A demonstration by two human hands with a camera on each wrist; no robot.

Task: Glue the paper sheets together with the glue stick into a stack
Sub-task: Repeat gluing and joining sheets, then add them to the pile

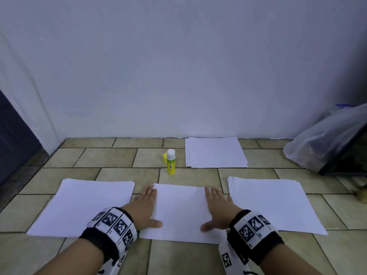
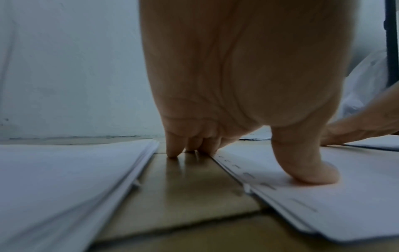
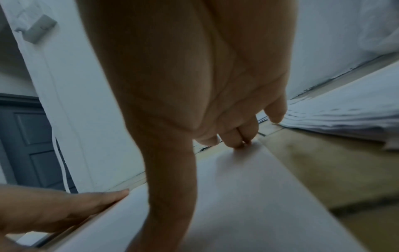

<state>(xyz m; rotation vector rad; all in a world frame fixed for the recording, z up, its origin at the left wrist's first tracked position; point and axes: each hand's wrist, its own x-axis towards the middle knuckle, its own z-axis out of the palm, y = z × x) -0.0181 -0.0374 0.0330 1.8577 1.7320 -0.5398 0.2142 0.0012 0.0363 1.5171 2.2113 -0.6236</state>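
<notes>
A few white sheets (image 1: 181, 212) lie stacked on the tiled floor between my hands. My left hand (image 1: 146, 208) lies flat along the stack's left edge, its fingers (image 2: 173, 150) straight on the tile and its thumb (image 2: 306, 170) pressing on the paper (image 2: 345, 196). My right hand (image 1: 217, 209) lies flat on the right edge, fingers (image 3: 239, 139) straight on the sheet (image 3: 248, 196), thumb resting on it. An uncapped yellow glue stick (image 1: 171, 162) stands upright beyond the stack, its yellow cap (image 1: 164, 157) beside it.
More paper piles lie at the left (image 1: 83, 207), at the right (image 1: 276, 203) and at the back by the wall (image 1: 215, 152). A clear plastic bag (image 1: 325, 139) over a dark frame sits at the far right. A dark door (image 1: 14, 139) stands at the left.
</notes>
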